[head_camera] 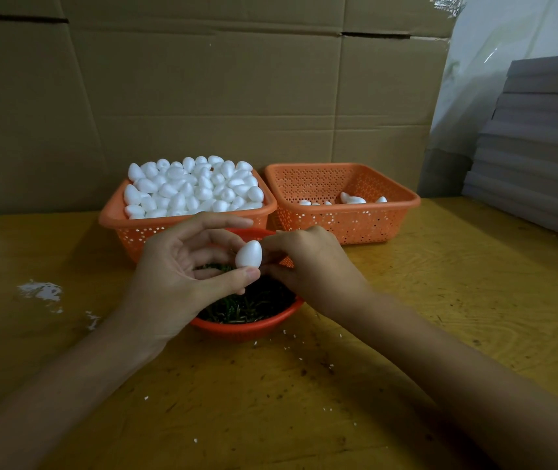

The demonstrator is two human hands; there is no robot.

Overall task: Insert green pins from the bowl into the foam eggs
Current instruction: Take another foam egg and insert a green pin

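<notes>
Egg and fingers: The foam egg (249,254) sits in the air above the bowl (247,325), between your two hands. Your left fingers (233,278) grip it, with the thumb under its lower end and the other fingers behind it.
Left hand: Your left hand (175,266) is curled round the egg with the palm turned towards you. The forefinger arches above the egg without touching it.
Right hand: Your right hand (311,262) is bunched at the egg's right flank, fingertips drawn together and touching it.
Egg's look: It is plain white, matt and smooth, with its narrow end up and leaning slightly right.
Pins: The green pins (247,307) lie as a dark tangle in the red bowl, directly below the egg.
Other eggs: The left basket (135,232) is heaped with white eggs (192,188). The right basket (355,225) holds only a few (352,199).
Tabletop: The yellow wooden tabletop (440,266) is dotted with white crumbs (40,290).
Hidden: Your hands cover the far half of the bowl. Whether your right fingertips pinch a pin cannot be told, because no pin shows at the egg. Single pins in the bowl are too dark to pick out.
</notes>
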